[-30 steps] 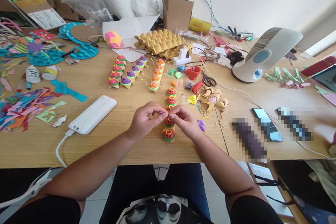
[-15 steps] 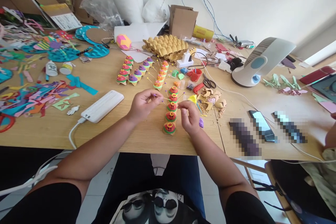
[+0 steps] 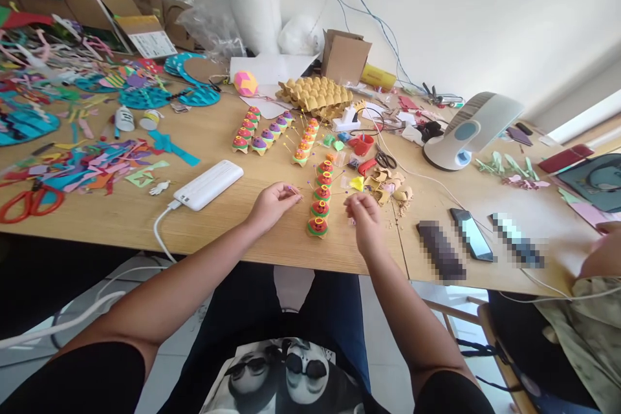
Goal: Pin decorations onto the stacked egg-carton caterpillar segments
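A strip of egg-carton cups [image 3: 319, 209], painted red and green with yellow rings and small faces, lies lengthwise between my hands. Thin purple-headed pins stick out from its sides. Left of it, my left hand [image 3: 272, 208] is closed in a pinch around purple-headed pins [image 3: 292, 189], clear of the strip. To the right, my right hand [image 3: 367, 215] has its fingers curled together, with the tips close to a purple pin head [image 3: 346, 192]; whatever they hold, if anything, is hidden. Farther back stand a red strip [image 3: 246, 129], a purple strip [image 3: 272, 132] and an orange strip [image 3: 306, 140] with yellow-headed pins.
A white power bank [image 3: 208, 185] with a cable lies left, near red scissors [image 3: 32, 200] and paper scraps [image 3: 92, 171]. Carton pieces [image 3: 388, 182], black scissors [image 3: 386, 158], a fan [image 3: 468, 132] and a phone [image 3: 471, 233] are right. Another person's arm [image 3: 604, 252] shows at the right edge.
My right hand has drawn back to the right from the strip, leaving a purple-headed pin sticking out there. My left hand has moved slightly away from the strip. The whole view has shifted a little.
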Tool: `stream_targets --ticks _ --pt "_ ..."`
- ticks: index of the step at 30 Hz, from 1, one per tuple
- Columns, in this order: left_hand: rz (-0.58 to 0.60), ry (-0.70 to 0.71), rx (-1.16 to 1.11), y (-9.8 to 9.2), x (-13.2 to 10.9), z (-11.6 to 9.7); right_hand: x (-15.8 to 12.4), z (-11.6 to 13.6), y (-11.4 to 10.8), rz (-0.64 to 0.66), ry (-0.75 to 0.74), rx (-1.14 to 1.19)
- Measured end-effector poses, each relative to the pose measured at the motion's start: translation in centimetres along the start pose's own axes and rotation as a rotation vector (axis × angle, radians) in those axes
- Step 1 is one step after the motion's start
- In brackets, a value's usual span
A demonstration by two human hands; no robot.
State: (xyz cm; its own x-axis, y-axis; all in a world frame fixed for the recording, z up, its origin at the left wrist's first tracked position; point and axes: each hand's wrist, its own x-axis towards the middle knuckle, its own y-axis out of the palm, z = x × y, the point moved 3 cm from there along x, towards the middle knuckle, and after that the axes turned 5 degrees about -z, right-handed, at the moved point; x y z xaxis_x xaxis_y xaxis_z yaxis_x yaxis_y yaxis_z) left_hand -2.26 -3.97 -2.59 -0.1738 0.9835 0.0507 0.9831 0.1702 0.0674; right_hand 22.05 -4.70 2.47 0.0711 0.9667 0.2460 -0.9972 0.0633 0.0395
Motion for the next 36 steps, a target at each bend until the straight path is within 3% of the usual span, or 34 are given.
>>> stream_targets --ticks 2,5,10,18,36 --pt "0.007 -0.013 -0.011 0.3 0.1 0.2 -0.7 -2.1 0.4 0.055 0.013 -0.144" --pt "0.026 -0.003 0.002 0.7 0.2 0.5 -0.9 -3.9 0.9 0.091 -0.084 -0.31" --pt "-0.007 0.036 0.044 0.7 0.4 1.3 -0.5 -4.2 1.2 0.23 -0.175 -0.44" --pt "-0.004 0.077 0.114 0.9 -0.3 1.3 0.6 -5.0 1.0 0.358 -0.119 -0.472" --pt "-0.013 0.103 0.189 1.3 -0.1 0.8 0.8 -5.4 1.2 0.369 -0.159 -0.508"
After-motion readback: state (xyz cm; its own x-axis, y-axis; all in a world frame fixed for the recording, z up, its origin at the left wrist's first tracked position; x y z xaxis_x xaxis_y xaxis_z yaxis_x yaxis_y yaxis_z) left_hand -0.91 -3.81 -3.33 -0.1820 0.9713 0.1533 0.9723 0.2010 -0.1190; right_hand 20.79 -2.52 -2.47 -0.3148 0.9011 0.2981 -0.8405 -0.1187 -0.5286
